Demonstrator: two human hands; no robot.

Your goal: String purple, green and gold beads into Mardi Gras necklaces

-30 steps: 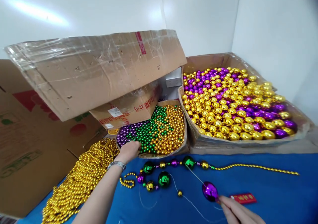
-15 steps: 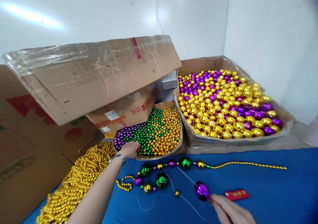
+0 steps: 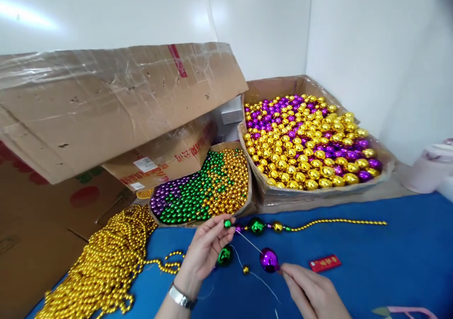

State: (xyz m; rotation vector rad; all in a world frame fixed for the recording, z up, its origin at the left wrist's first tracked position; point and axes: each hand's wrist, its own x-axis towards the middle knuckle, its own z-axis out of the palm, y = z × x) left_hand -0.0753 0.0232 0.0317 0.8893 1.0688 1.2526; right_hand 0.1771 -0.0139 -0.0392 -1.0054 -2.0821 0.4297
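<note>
My left hand [image 3: 207, 248], wearing a metal watch, pinches a small green bead [image 3: 227, 223] between thumb and fingertips. My right hand [image 3: 313, 288] is closed at the near end of a large shiny purple bead [image 3: 269, 260]. From that bead a thin, pale, straight needle or stiff thread [image 3: 249, 241] points up toward the left fingers. Behind the hands lies a string of mixed beads with a large green bead [image 3: 256, 225] and a gold bead chain [image 3: 339, 222]. Another large green bead [image 3: 224, 256] is partly behind my left hand. A loose thread carries a small gold bead [image 3: 246, 270].
A carton [image 3: 249, 201] of small purple, green and gold beads stands behind; a larger carton [image 3: 283, 197] of gold and purple balls is at right. Gold bead strands [image 3: 95, 267] pile at left. A red packet [image 3: 324, 263] and pink-handled tool [image 3: 406, 312] lie on the blue cloth [image 3: 375, 257].
My left hand has come out of the small-bead carton and moved right and nearer, now with a green bead. My right hand still holds the purple bead; the view has shifted slightly.
</note>
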